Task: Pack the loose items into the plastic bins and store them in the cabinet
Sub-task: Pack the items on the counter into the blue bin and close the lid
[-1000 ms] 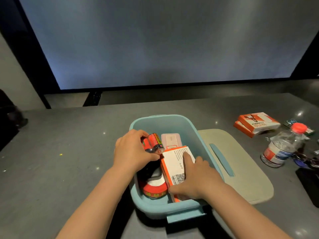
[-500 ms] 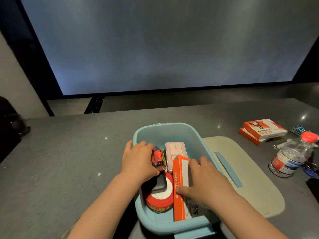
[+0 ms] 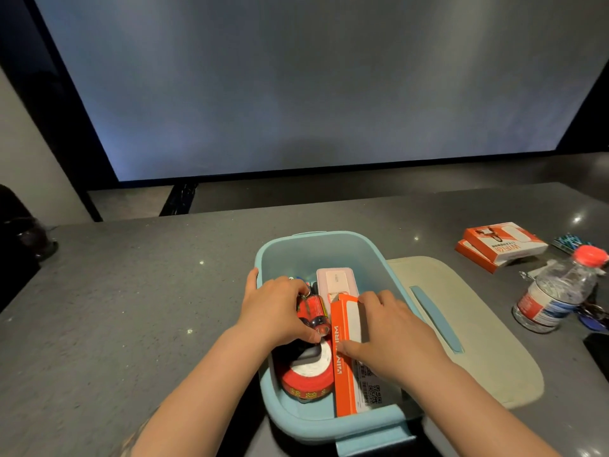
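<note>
Left hand (image 3: 275, 311): inside the bin's left half, fingers curled round the red batteries (image 3: 313, 312), thumb on their near end; one finger hooks over the bin's left rim.
Batteries: above the red tape roll (image 3: 308, 379), just left of the orange box.
Bin (image 3: 324, 423): light blue, on the grey counter (image 3: 131, 308), near edge toward the person.
Pink case (image 3: 336, 280): flat at the bin's far end.
Right hand (image 3: 392, 338): fingers bent over the orange box (image 3: 344, 364), thumb on its orange side; box stands on edge along the bin's right wall.
Lid (image 3: 478, 341): flat, touching the bin's right side.
Far right: 2 stacked orange boxes (image 3: 501, 245), water bottle (image 3: 557, 291), well apart from the bin.
</note>
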{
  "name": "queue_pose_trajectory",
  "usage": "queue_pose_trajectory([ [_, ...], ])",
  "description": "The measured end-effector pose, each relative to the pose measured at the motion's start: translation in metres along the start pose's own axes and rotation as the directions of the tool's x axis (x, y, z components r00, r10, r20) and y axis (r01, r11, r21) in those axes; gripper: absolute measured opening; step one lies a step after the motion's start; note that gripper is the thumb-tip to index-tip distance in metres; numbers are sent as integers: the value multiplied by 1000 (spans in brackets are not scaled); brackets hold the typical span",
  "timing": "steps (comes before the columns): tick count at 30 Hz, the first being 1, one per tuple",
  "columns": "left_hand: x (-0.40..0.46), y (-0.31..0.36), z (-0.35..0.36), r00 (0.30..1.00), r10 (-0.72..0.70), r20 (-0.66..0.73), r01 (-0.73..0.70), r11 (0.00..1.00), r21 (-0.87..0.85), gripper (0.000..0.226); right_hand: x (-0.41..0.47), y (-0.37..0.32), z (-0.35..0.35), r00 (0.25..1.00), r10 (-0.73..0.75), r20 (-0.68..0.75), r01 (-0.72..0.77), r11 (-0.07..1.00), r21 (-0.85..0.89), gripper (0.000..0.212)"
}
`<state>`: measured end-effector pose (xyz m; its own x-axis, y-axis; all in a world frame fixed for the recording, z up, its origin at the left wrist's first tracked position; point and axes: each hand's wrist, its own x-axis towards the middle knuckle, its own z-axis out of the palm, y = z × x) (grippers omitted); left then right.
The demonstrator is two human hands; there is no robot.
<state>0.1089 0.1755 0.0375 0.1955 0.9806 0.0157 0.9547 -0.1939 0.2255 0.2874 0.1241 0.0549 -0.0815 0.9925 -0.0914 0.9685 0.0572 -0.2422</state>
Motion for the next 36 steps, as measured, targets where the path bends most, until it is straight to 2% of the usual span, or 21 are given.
queue_pose_trajectory([
  [8,-5,0,-2,1000,1,-10,-2,999,-43,70,-4,4,3,1000,-1,-24,1,1000,18,66],
  [10,-7,-1,-3,999,8,-31,-11,996,-89,69,-9,7,3,995,-28,-98,31,999,32,59],
  [12,-12,-5,-3,995,17,-96,-34,984,-176,68,-15,15,5,968,-66,-242,75,997,28,51],
  [14,-19,-12,2,985,11,-171,-60,957,-283,63,-22,25,10,956,-10,-294,30,998,62,58],
  [17,-34,-16,9,984,-13,-180,-71,891,-448,56,-29,33,21,959,168,-227,-104,957,270,71],
  [21,-44,-14,15,979,-52,-199,-42,897,-440,51,-26,37,25,944,199,-265,-101,934,344,65],
  [28,-61,-11,22,947,-180,-265,72,926,-371,45,9,46,15,977,25,-210,50,937,346,58],
  [32,-74,-13,26,933,-213,-290,100,928,-359,45,47,49,8,967,-184,-177,236,911,337,52],
  [36,-84,-21,24,922,-198,-333,70,930,-360,48,90,39,2,922,-377,-88,385,876,291,51],
])
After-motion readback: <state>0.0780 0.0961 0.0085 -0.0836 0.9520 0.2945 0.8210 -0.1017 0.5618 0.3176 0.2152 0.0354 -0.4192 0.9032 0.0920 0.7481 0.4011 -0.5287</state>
